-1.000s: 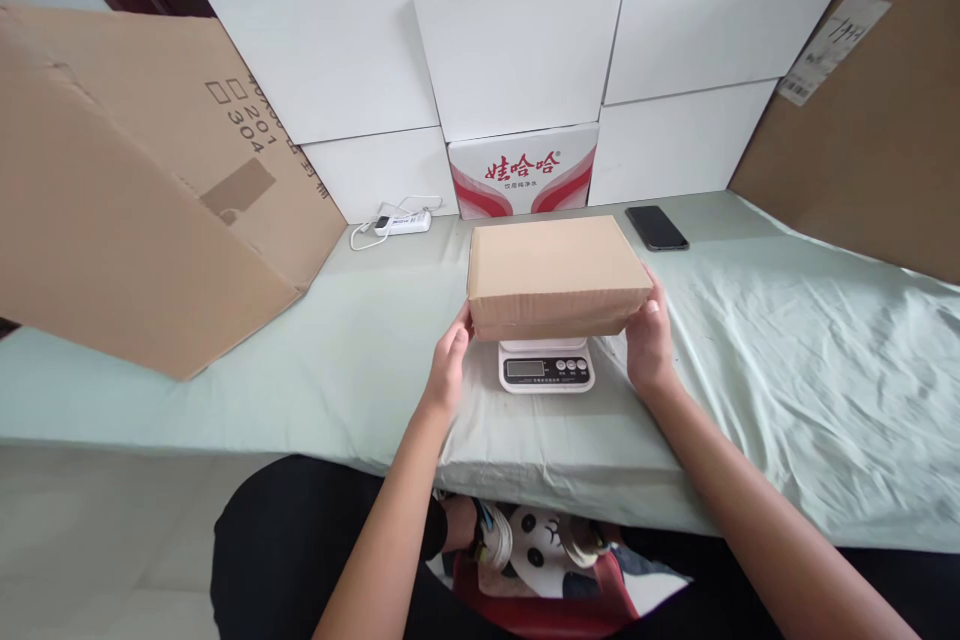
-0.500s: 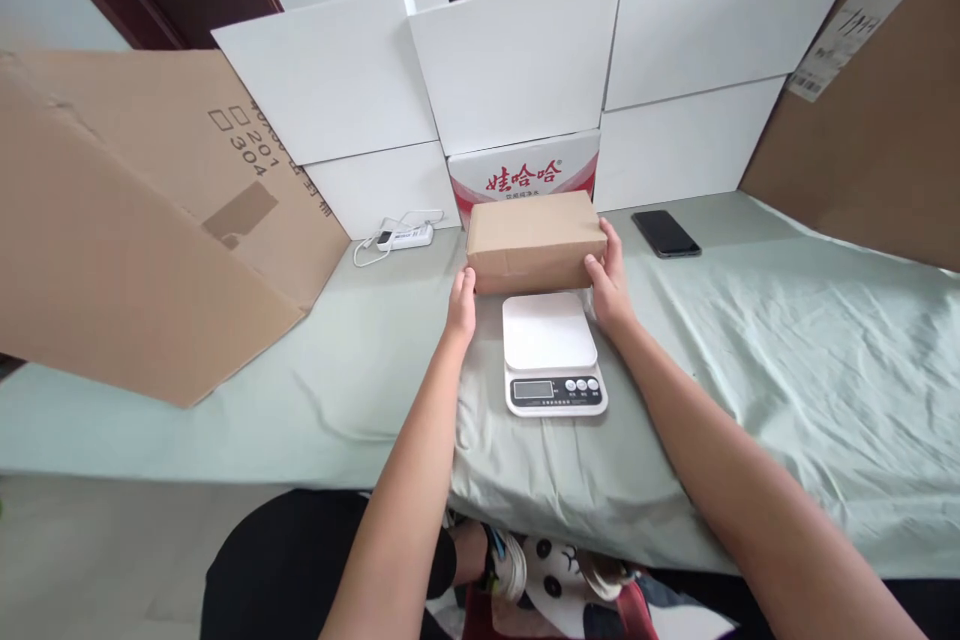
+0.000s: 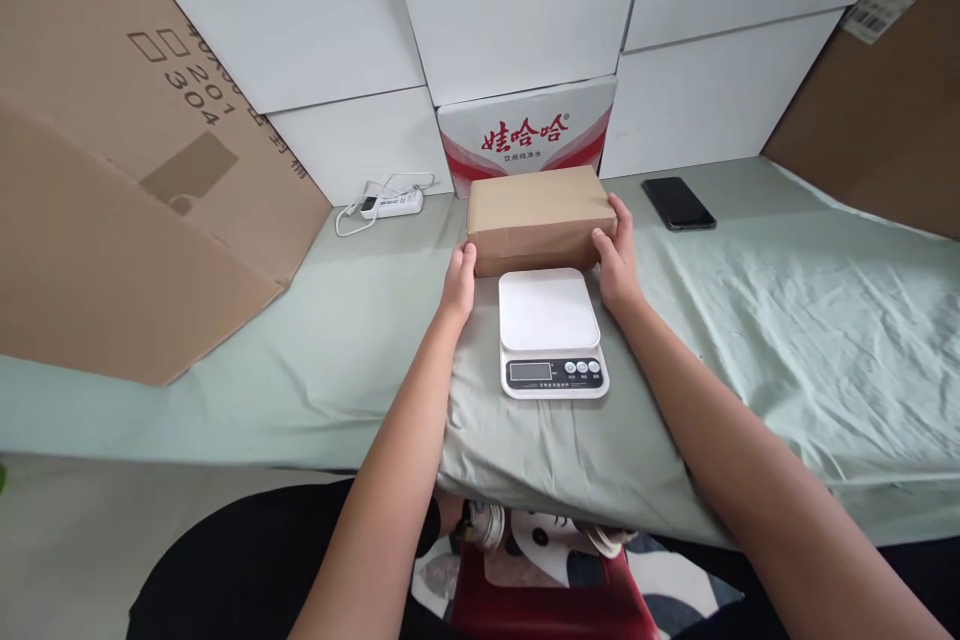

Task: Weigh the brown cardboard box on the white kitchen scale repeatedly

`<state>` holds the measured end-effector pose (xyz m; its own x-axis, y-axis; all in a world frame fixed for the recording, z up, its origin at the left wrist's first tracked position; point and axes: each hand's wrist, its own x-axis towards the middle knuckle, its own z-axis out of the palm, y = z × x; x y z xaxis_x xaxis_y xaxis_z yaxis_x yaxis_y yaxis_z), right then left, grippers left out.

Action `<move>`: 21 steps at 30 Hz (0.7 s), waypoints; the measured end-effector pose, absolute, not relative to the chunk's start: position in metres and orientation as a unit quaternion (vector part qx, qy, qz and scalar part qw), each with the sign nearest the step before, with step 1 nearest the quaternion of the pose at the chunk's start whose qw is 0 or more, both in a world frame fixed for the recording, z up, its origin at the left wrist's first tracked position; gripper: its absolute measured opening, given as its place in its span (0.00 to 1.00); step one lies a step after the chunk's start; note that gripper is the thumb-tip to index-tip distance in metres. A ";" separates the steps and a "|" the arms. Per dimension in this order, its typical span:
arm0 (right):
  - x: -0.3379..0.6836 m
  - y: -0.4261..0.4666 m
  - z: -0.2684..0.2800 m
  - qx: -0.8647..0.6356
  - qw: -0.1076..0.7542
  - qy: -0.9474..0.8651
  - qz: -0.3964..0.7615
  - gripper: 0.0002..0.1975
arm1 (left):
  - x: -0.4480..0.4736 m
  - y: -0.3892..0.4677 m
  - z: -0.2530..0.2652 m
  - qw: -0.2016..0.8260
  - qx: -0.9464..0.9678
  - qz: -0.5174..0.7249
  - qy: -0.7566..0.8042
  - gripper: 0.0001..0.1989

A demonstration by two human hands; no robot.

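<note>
Lifted off the white digital kitchen scale point(image 3: 551, 330), the brown rectangular cardboard box point(image 3: 536, 218) now rests behind it on the green sheet point(image 3: 787, 320), left hand point(image 3: 459, 282) and right hand point(image 3: 619, 260) still clasping its ends.

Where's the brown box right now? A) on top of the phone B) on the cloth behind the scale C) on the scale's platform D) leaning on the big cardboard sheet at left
B: the brown box sits on the cloth just behind the scale, whose white platform is bare, with the left hand and right hand at its ends.
</note>
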<state>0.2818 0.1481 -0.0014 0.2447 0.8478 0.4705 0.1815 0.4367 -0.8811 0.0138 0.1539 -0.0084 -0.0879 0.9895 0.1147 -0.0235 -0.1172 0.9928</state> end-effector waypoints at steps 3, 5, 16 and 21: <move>0.283 0.148 -0.002 -0.466 0.634 -0.555 0.268 0.43 | 0.013 0.151 -0.007 0.455 0.507 0.541 0.493 0.35; 0.284 0.148 -0.003 -0.466 0.629 -0.559 0.273 0.43 | 0.012 0.149 -0.006 0.454 0.510 0.537 0.496 0.34; 0.290 0.160 -0.009 -0.434 0.613 -0.574 0.326 0.51 | 0.011 0.151 -0.010 0.447 0.506 0.541 0.501 0.37; 0.289 0.161 -0.011 -0.431 0.624 -0.565 0.325 0.54 | 0.011 0.150 -0.010 0.452 0.506 0.543 0.495 0.36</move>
